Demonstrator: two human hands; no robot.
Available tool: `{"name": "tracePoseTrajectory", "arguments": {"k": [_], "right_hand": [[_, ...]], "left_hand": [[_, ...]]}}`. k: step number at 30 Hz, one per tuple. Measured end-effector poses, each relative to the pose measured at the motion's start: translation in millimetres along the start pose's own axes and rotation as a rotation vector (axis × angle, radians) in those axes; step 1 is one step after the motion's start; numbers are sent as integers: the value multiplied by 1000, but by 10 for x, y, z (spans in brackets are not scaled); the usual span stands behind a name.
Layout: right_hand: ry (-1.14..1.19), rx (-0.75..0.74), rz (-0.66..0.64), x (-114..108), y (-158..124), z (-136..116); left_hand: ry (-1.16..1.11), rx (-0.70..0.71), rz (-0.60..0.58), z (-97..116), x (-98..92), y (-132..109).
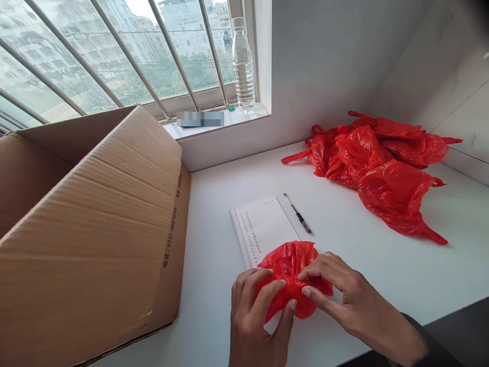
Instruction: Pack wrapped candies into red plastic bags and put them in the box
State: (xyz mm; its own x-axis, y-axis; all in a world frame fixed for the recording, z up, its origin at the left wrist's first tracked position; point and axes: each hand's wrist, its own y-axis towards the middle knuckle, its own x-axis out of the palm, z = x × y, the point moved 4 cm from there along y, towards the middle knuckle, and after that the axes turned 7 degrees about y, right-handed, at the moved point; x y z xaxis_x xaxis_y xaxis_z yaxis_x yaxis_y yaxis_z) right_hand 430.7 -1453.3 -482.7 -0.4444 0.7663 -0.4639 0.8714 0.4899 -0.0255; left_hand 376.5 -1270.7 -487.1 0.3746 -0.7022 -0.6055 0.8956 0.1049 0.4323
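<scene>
Head view: crumpled red bag (292, 270) pinched between left hand (256, 326) and right hand (353, 300) fingers.

A small packing or sorting corner in an upper-floor room is showing here: a white counter (362, 265) is sitting under a barred window (114, 56) overlooking city buildings, a large cardboard box (91, 234) is standing open, and a notebook (263, 227) with a pen (298, 213) is lying beside heaped red plastic bags (382, 158).

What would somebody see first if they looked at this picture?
Probably the bright red plastic bag bunched up between the left hand and right hand, near the front of the white table. Next, the heap of red bags at the back right and the big cardboard box on the left.
</scene>
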Motion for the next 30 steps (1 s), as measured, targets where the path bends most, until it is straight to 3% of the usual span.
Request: {"name": "tracePoseTrajectory", "arguments": {"k": [3, 7, 9, 15, 18, 21, 23, 27, 30], "right_hand": [[50, 34, 90, -97, -25, 16], [87, 226, 266, -257, -116, 87], [103, 241, 300, -252, -129, 82], [87, 56, 192, -52, -35, -4], [112, 44, 165, -68, -20, -7], [155, 137, 211, -163, -48, 19], [202, 200, 251, -205, -78, 33], [303, 179, 312, -178, -105, 0], [293, 53, 207, -104, -71, -71]], "left_hand": [[-16, -40, 41, -108, -126, 43], [-3, -288, 120, -216, -298, 36], [-22, -353, 158, -203, -302, 8], [194, 163, 26, 11, -80, 30], [236, 234, 0, -30, -102, 57], [201, 240, 6, -70, -198, 77], [113, 176, 48, -84, -270, 90], [-146, -134, 101, -80, -311, 105], [-259, -314, 98, -68, -290, 89]]}}
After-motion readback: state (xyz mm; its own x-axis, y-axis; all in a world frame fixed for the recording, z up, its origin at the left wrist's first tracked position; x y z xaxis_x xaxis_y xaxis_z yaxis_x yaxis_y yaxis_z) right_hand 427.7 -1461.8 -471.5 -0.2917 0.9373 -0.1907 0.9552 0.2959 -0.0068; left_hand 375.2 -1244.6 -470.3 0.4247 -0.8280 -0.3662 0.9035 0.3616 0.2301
